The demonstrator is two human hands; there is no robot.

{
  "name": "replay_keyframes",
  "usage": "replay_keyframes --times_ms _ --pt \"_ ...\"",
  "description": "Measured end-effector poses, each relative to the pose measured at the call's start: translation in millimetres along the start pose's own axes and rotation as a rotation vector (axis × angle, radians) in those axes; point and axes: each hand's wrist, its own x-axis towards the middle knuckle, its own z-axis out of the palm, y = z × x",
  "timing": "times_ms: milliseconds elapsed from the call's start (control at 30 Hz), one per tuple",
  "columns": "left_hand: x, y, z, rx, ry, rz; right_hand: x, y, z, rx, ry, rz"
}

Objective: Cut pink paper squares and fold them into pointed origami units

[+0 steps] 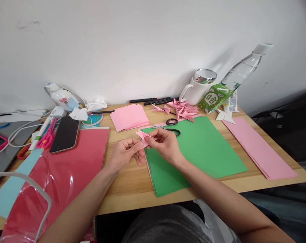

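Between my two hands is a small folded piece of pink paper (143, 135), pointed at its upper left. My left hand (127, 151) pinches its lower edge between thumb and fingers. From the other side, my right hand (165, 143) grips it with thumb and forefinger. The paper is held above the left edge of a stack of green paper (201, 148). Black-handled scissors (172, 126) lie just beyond my right hand. Behind them sits a heap of folded pink paper pieces (184, 109), and a stack of pink paper squares (130, 116) lies to the left.
A white mug (197, 87), a green carton (213, 98) and a clear bottle (244, 69) stand at the back right. Pink paper strips (261, 148) lie on the right. A phone (65, 134) rests on red paper in clear film (74, 168); pink scissors (47, 136) lie beside it.
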Motion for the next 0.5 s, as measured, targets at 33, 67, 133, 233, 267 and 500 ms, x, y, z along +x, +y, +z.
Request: replay_keyframes --times_ms 33,67,133,233,267,500 --pt "0.2 0.1 -0.9 -0.003 -0.016 -0.01 0.1 0.0 -0.6 -0.004 -0.002 -0.008" --pt "0.5 0.1 -1.7 -0.014 -0.028 -0.017 0.3 0.0 -1.1 -0.006 -0.009 -0.012" --pt "1.2 -0.5 -3.0 -0.047 -0.04 -0.018 0.4 0.1 -2.0 -0.006 -0.033 -0.011" --pt "1.8 -2.4 -4.2 -0.064 -0.03 0.002 -0.2 0.3 -1.7 0.0 -0.078 0.004" --pt "1.8 -3.1 -4.3 -0.052 -0.029 0.016 -0.5 0.4 -1.2 0.006 -0.087 0.007" --pt "-1.2 -2.6 -1.5 0.133 0.015 0.175 -1.9 2.6 2.5 0.021 -0.096 0.026"
